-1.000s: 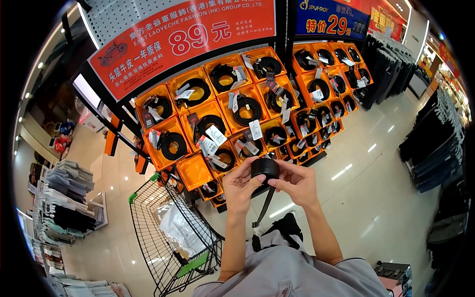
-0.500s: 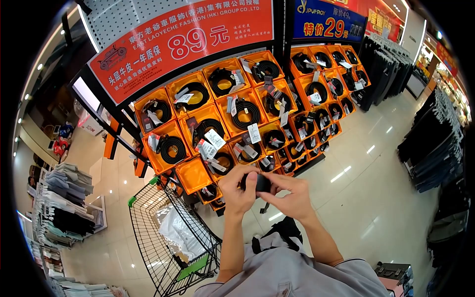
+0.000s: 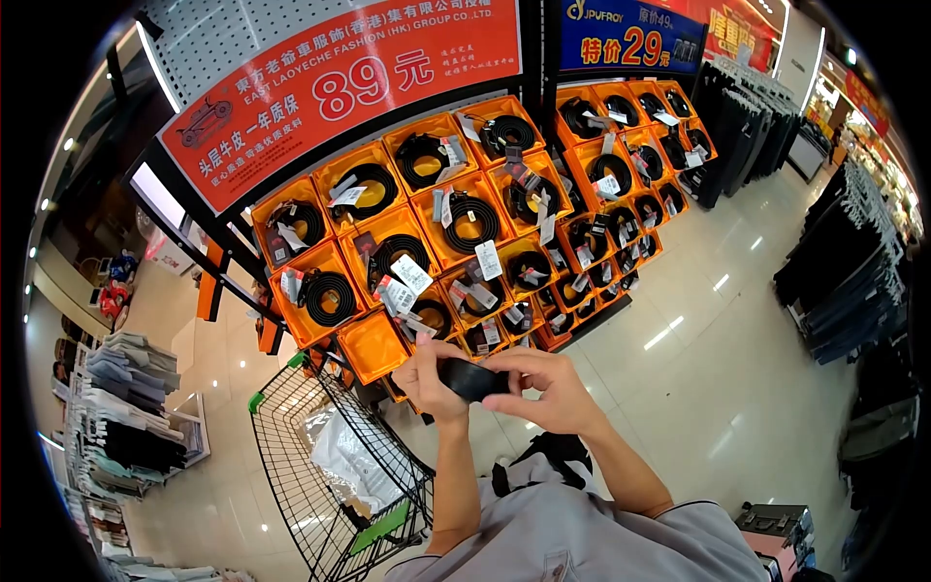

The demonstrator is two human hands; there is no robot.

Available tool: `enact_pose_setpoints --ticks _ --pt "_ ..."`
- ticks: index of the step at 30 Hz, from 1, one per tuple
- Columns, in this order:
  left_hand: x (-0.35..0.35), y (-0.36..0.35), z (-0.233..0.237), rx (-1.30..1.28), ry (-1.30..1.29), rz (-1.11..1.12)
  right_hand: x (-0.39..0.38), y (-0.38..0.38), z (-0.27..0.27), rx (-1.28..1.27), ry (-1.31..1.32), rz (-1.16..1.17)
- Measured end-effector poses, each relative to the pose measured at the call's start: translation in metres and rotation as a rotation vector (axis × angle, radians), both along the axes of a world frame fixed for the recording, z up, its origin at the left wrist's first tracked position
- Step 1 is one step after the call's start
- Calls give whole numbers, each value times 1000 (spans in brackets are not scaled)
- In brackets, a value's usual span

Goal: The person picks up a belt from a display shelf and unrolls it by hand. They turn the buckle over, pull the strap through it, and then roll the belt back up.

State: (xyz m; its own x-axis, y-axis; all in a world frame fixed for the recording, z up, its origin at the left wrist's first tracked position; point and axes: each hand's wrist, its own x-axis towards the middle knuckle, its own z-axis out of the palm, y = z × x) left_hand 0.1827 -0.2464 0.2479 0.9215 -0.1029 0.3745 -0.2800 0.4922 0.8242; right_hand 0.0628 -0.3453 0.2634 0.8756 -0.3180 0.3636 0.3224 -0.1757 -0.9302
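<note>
A coiled black belt (image 3: 467, 379) is held between my two hands in front of the display. My left hand (image 3: 433, 385) is wrapped round the left side of the coil, thumb pointing up. The fingers of my right hand (image 3: 543, 388) pinch the belt's right side. Just beyond my left hand, an orange box (image 3: 374, 346) with no belt in it sits at the lower left of the display. Other orange boxes around it hold coiled black belts (image 3: 330, 298) with white tags.
A wire shopping cart (image 3: 281, 466) with a clear plastic-wrapped item (image 3: 344, 456) stands at lower left. Clothes racks line the left side and the right side (image 3: 844, 272). A red price sign (image 3: 339, 87) hangs above the boxes. A case (image 3: 776, 524) is at lower right.
Both hands have moved slightly left and a little further apart, and more of the belt's black surface shows between them. The view has shifted slightly.
</note>
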Motion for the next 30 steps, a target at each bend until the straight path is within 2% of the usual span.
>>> enact_pose_setpoints --ticks 2,5,7,8,9,16,19,25,30 --pt "4 -2 -4 -18 9 -20 6 2 -4 15 -21 -2" --pt "6 -5 -10 -165 423 -268 12 2 -14 37 -35 40" --pt "4 -7 -13 -185 476 -295 13 0 -20 44 -27 84" --pt "3 -8 -14 -205 530 -325 11 -2 -22 151 73 170" --pt "-2 -9 -6 -152 536 -318 10 -3 -24 259 174 257" --pt "-3 -12 -9 -150 585 -264 15 -2 -35 184 117 216" --pt "-4 -9 -7 -83 579 -286 13 -1 -35 285 96 230" --pt "-3 -6 -6 -122 518 -356 13 -10 -42 198 66 293" --pt "-8 -6 3 -57 516 -275 11 -7 -38 242 111 321"
